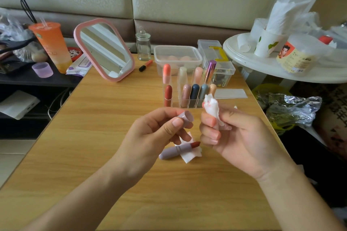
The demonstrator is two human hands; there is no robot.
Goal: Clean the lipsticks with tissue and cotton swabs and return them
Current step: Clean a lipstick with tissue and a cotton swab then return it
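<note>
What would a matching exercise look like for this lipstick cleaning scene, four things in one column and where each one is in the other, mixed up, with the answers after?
Things
1. lilac cap
2. crumpled tissue
3. open lipstick
4. pink-framed mirror

Places
A. lying on a flat tissue on the table
B. pinched in the right hand
C. standing at the far left of the table
D. held in the left hand

Pairs: 1-D, 2-B, 3-A, 4-C
</note>
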